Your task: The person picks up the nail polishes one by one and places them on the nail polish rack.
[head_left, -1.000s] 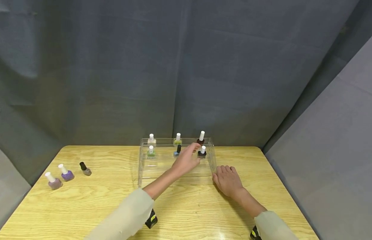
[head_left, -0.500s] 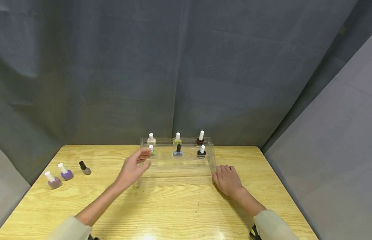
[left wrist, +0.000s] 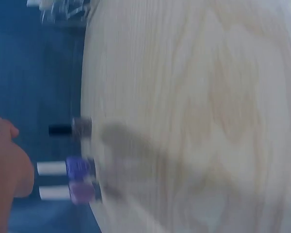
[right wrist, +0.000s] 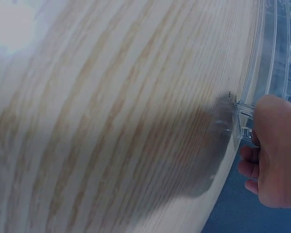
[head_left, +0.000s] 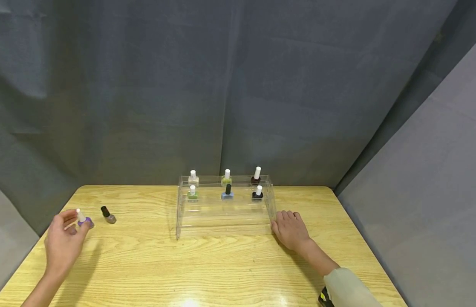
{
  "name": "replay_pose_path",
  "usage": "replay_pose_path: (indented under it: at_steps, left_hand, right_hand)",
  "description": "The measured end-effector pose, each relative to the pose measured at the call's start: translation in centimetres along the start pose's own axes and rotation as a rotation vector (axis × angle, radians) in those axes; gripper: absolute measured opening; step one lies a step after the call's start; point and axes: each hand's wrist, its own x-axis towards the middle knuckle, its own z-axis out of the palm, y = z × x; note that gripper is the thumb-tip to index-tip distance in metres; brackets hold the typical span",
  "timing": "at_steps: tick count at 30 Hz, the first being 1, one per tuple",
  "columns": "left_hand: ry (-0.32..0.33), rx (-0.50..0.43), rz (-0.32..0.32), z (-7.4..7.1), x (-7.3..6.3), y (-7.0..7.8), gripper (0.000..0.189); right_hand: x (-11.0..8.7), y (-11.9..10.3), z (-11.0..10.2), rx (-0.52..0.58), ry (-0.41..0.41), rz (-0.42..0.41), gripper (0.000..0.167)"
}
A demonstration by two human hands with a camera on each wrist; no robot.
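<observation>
My left hand (head_left: 63, 245) is at the table's left side, thumb and fingers spread around a purple nail polish bottle (head_left: 90, 222) with a white cap. The left wrist view shows that hand a little apart from the caps. A mauve nail polish bottle (left wrist: 81, 192) stands beside the purple one, hidden by the hand in the head view. To the right is a grey nail polish bottle (head_left: 110, 218) with a black cap. My right hand (head_left: 291, 230) grips the front right corner of a clear stepped display rack (head_left: 226, 222), fingers curled at its side.
Two upper tiers of the rack hold several nail polish bottles, among them a light blue one (head_left: 227, 195) and a green one (head_left: 192, 195). Dark cloth (head_left: 222, 94) hangs behind the wooden table (head_left: 222, 273), with a pale panel (head_left: 425, 170) at the right.
My left hand has left the rack's dark bottle on the second tier and swung left to the loose bottles. The right hand has stayed at the rack's corner.
</observation>
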Motion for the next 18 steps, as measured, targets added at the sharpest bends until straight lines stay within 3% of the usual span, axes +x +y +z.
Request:
replay_pose_path:
  at_steps: [4, 9, 14, 18]
  left_hand:
    - [0.042, 0.039, -0.150, -1.3, 1.0, -1.9, 0.063]
    - [-0.050, 0.030, -0.305, -1.7, 1.8, -3.7, 0.072]
    - [-0.099, 0.047, -0.356, -1.5, 2.1, -5.2, 0.074]
    - [-0.123, 0.068, -0.356, -1.2, 2.6, -5.9, 0.072]
  right_hand:
    - [0.1, -0.2, -0.2, 0.021, -0.032, 0.023, 0.030]
    - [0.1, -0.3, -0.6, 0.036, -0.071, 0.040, 0.030]
    - [0.3, -0.5, -1.0, 0.033, -0.123, 0.049, 0.030]
    - [0.2, -0.5, -1.0, 0.023, -0.119, 0.047, 0.031]
